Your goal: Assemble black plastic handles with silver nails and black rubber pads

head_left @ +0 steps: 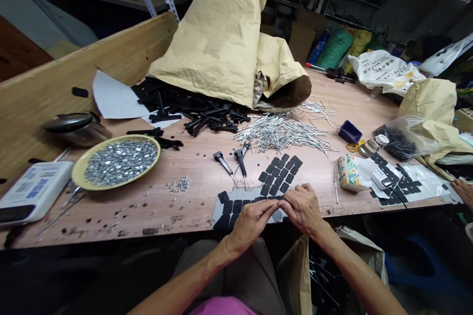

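My left hand (251, 219) and my right hand (303, 206) meet at the table's front edge, fingers pinched together over a sheet of black pads (236, 204). What the fingertips hold is too small to name. Loose black pads (281, 172) lie in rows just beyond the hands. Two black plastic parts with metal pins (232, 162) lie a little farther back. A heap of thin metal pins (284, 130) spreads across the middle of the table.
A yellow dish of small silver pieces (118, 160) stands at the left, beside a white scale (33, 192). Black plastic parts (195, 110) spill from a brown paper sack (221, 44). At the right lie a patterned box (349, 172), a blue tray (350, 131), bags and another person's hand (463, 191).
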A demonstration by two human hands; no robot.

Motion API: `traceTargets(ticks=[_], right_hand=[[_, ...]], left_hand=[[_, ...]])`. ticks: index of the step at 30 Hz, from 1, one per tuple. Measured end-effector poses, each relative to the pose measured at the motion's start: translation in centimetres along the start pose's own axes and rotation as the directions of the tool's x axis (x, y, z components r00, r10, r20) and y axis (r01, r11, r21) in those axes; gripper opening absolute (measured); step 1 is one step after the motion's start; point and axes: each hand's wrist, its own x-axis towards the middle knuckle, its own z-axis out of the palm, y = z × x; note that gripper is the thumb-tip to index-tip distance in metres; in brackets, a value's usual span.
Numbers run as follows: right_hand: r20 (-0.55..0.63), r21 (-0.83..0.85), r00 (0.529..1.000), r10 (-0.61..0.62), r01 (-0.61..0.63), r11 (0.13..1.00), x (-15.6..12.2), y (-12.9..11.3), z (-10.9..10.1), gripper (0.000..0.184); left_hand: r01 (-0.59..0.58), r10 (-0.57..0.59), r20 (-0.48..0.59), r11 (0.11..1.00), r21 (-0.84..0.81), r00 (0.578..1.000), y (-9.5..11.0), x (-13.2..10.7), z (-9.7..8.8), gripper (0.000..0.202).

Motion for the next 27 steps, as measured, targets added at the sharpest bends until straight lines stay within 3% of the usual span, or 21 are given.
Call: traceTargets(ticks=[4, 8, 12, 17, 21, 23, 27], right_hand=[[0.035, 0.329, 0.976, 0.216, -0.215, 0.920, 0.1, 0.4, -0.9, 0.033], [0.061, 0.606, 0.973, 0.222, -0.213, 0.766, 0.3, 0.6, -1.1, 0.028], [0.046, 0.614, 0.979, 0.197, -0.183, 0.768, 0.5, 0.4, -0.7, 0.025], [0.006, 0.487, 0.984, 0.181, -0.161, 0.858, 0.8, -0.1, -0.4, 0.029], [-0.101, 0.462, 0.934, 0.343, -0.262, 0.848, 0.7, -0.2, -0.6, 0.024], [-0.101, 0.538, 0.882, 0.461, -0.341, 0.771, 0.4, -0.5, -0.2, 0.024], [0.151, 0.775, 0.848, 0.507, -0.420, 0.472, -0.3, -1.9, 2.2, 0.021]], left_hand=[[0.201, -0.195, 0.060, 0.973, -0.109, 0.979, 0.9, 0.5, -0.4, 0.034], [0.240, -0.232, 0.070, 0.962, -0.130, 0.970, 1.0, 0.7, -0.7, 0.033], [0.212, -0.205, 0.074, 0.971, -0.109, 0.976, 0.8, 0.5, -0.7, 0.032], [0.214, -0.205, 0.081, 0.969, -0.126, 0.975, 0.6, 0.2, -0.4, 0.033], [0.311, -0.318, 0.038, 0.887, -0.342, 0.947, 0.5, 0.7, -0.3, 0.032], [0.317, -0.352, 0.032, 0.799, -0.511, 0.936, 0.6, 1.2, -0.3, 0.030], [0.310, -0.402, 0.058, 0.598, -0.739, 0.914, 0.5, 1.8, 0.2, 0.031]])
